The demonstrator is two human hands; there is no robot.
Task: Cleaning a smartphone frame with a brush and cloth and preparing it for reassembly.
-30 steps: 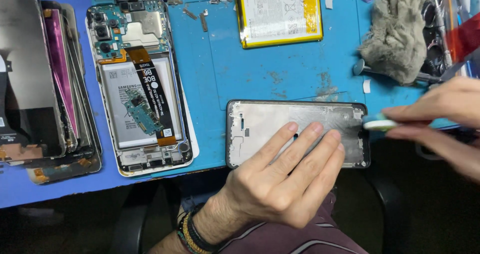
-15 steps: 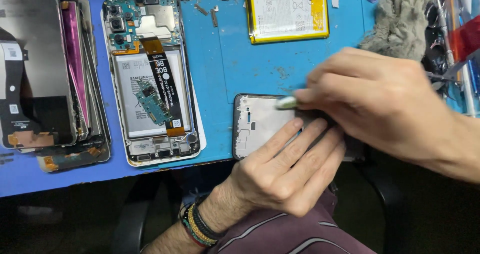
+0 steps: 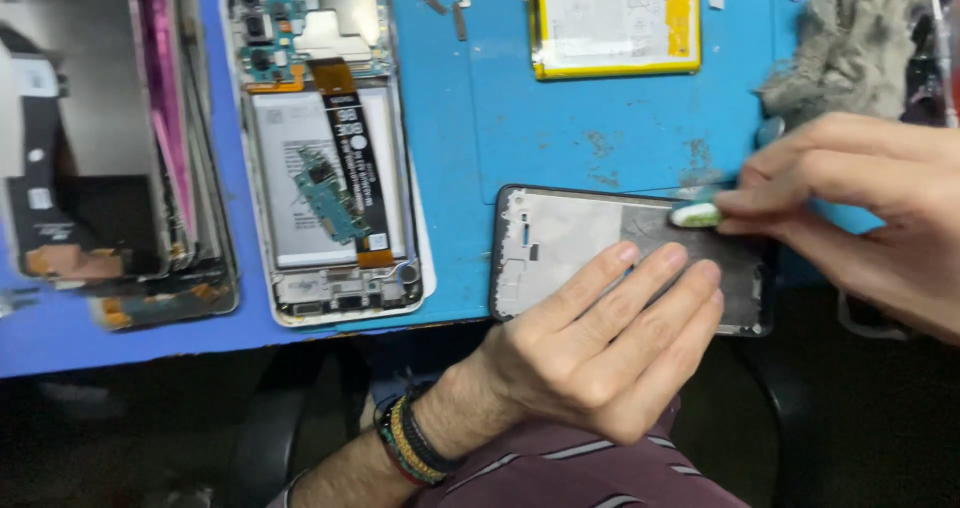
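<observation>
A bare phone frame (image 3: 570, 233), grey inside with a black rim, lies at the near edge of the blue mat (image 3: 470, 158). My left hand (image 3: 610, 343) rests flat on it, fingers spread over its lower right part, pressing it down. My right hand (image 3: 860, 203) comes in from the right and pinches a small white and green tool (image 3: 695, 215), whose tip touches the frame's upper right area. Beaded bands circle my left wrist (image 3: 410, 443).
An opened phone (image 3: 330, 148) with exposed board and flex cable lies left of the frame. A stack of screens (image 3: 100, 148) sits at far left. A yellow-edged battery (image 3: 615, 18) lies at the back. A grey rag (image 3: 850, 48) lies at back right.
My right hand swept left across the frame with the tool half a second ago, then drew back right to the frame's upper right. My left hand stayed pressed on the frame.
</observation>
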